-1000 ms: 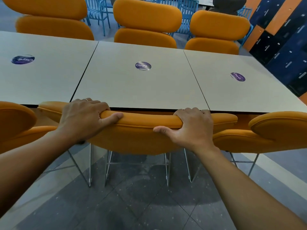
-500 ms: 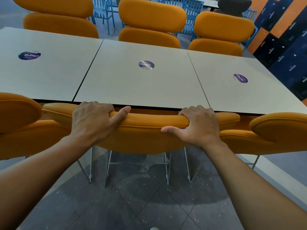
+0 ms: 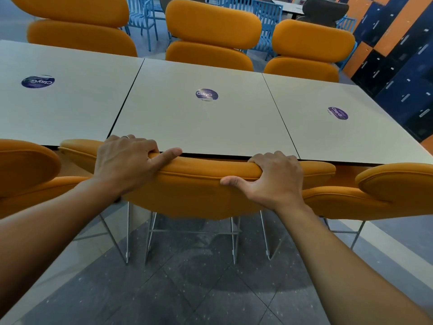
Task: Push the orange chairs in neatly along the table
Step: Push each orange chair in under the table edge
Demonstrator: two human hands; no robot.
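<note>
An orange chair [image 3: 199, 188] stands straight in front of me, its padded backrest close against the near edge of the long pale table [image 3: 187, 123]. My left hand [image 3: 127, 164] grips the top of the backrest at its left part, fingers curled over the far side, thumb lying along the top. My right hand [image 3: 275, 178] grips the same backrest toward its right, thumb on the near face. Two more orange chairs flank it, one at the left [image 3: 25, 174] and one at the right [image 3: 384, 191], both near the table edge.
Three orange chairs [image 3: 210, 38] line the table's far side. Round purple stickers [image 3: 206, 94] mark each tabletop panel. Blue metal chairs [image 3: 264, 12] stand behind, and dark blue and orange lockers [image 3: 403, 55] fill the right. Grey tiled floor [image 3: 187, 289] lies under me.
The chair's backrest has moved slightly closer to the table edge with both hands still gripping it. My left thumb has stretched out along the top of the backrest.
</note>
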